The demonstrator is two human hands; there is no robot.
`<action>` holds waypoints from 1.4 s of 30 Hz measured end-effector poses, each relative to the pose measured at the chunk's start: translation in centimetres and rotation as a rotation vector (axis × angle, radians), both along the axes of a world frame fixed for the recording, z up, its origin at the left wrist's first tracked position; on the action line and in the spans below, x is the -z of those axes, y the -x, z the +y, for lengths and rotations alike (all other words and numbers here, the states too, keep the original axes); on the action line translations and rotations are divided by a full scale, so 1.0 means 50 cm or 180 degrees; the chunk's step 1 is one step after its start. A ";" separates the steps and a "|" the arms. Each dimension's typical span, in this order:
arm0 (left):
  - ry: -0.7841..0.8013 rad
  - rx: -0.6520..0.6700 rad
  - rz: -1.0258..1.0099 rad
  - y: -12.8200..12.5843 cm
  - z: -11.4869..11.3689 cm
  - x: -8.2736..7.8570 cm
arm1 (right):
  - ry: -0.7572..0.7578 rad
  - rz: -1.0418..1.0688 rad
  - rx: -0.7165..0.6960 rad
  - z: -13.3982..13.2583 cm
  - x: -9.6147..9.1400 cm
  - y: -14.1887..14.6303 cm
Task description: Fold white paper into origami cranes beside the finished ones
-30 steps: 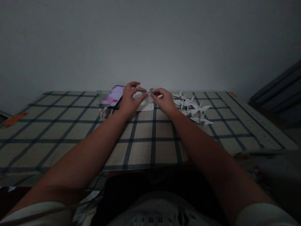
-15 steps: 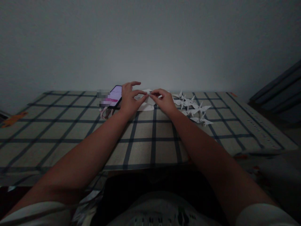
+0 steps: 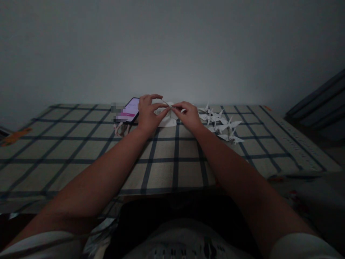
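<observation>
Both my arms reach far forward over a checked cloth. My left hand and my right hand meet at a small white folded paper piece, each pinching it between thumb and fingers. Under the hands lies a stack of white paper sheets. Several finished white paper cranes lie just right of my right hand.
A phone with a lit pink screen lies left of my left hand, by the wall. The checked tablecloth covers the whole surface. An orange scrap sits at the far left edge. Dark furniture stands at the right.
The paper piece has been drawn in tighter between my fingertips and my left hand's fingers have closed down a little. Arms stay in place.
</observation>
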State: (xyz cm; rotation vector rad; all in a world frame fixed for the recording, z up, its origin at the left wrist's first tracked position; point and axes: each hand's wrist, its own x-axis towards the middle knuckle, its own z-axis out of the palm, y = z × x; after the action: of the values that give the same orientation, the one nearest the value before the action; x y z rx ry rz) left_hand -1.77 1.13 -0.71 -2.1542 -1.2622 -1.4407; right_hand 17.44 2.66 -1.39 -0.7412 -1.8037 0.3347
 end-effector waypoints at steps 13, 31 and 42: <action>0.0069 -0.0014 0.0021 -0.004 -0.008 -0.003 | 0.0284 0.0040 0.0029 -0.006 -0.002 0.002; 0.0104 0.0047 0.0026 -0.002 -0.008 -0.004 | 0.0281 0.0045 -0.0064 -0.010 -0.004 0.002; 0.0112 0.0157 0.0059 -0.005 -0.008 -0.004 | 0.0348 0.0096 -0.0042 -0.012 -0.008 0.000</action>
State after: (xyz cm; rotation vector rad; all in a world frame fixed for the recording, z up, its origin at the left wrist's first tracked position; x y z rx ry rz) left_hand -1.52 0.73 -0.51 -2.2311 -1.2453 -1.4244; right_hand 17.43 2.04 -1.01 -0.7966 -1.7734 0.4538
